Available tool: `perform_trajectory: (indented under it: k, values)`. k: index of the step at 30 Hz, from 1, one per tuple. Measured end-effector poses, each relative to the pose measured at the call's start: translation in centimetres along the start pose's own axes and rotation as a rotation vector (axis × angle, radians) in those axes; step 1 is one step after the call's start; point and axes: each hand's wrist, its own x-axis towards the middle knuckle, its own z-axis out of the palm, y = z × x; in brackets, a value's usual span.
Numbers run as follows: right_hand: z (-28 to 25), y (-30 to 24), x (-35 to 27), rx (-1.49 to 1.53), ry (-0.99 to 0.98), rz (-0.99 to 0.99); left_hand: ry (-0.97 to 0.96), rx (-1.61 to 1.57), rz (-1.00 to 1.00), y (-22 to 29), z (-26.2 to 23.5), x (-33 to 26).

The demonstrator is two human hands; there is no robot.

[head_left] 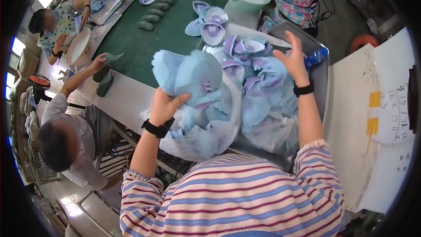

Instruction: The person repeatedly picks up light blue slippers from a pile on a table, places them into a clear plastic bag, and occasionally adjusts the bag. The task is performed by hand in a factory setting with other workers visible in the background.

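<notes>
The left hand [165, 105] grasps a bunch of soft light-blue pieces [188, 72] with purple patches, thumb pressed on the near face and fingers mostly hidden behind; the bunch is raised over a clear plastic bag [197, 147] that holds more of the same; the right hand [294, 59] is empty, fingers spread, above the right side of a loose pile [265, 92] of similar pieces in a metal tray [324, 101]; whether a fingertip brushes the pile, I cannot tell.

To hold the bunch well, a light, even pinch near its lower edge seems best, since such soft layers would probably crease or slip apart under an uneven grip; the spread right hand would do well to take a loose piece by its rim, clear of the tangled plastic; the blue-capped bottle [316, 57] just beside that forearm deserves care, as a wide sweep could knock it.
</notes>
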Motion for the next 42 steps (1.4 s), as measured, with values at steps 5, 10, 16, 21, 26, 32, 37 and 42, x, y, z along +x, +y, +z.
perform_trajectory:
  k: [5, 10, 16, 21, 26, 32, 37, 42]
  values:
    - [12.5, -2.9, -5.0, -0.212, -0.354, -0.261, 0.091, -0.123, 0.113, -0.9, 2.8, 0.9]
    - [11.3, -1.8, -7.9, 0.03, -0.384, -0.461, 0.098, -0.026, 0.052, -1.7, 1.1, -0.6]
    - [6.2, 0.3, -9.0, 0.561, -0.593, 0.094, 0.254, -0.328, 0.035, -3.6, -0.1, -1.0]
    - [7.5, 2.8, -5.7, 1.234, -0.326, 0.47, -0.027, -0.128, 0.029, -1.4, 0.8, 0.6]
    - [12.4, 0.3, -4.0, 0.842, -0.393, 0.57, -0.245, -0.146, -0.085, -2.0, 2.5, 2.2]
    - [9.8, 5.3, -4.8, 1.364, 0.064, 0.418, 0.074, -0.037, -0.163, -3.3, 0.6, 2.6]
    - [-5.5, 9.7, -1.6, 0.689, 0.247, 0.349, 0.219, -0.552, -0.351, -5.6, -2.0, 0.8]
    - [-11.2, 5.6, -2.0, 0.665, 0.115, 0.179, 0.163, -0.835, -0.334, -6.3, -2.5, 0.9]
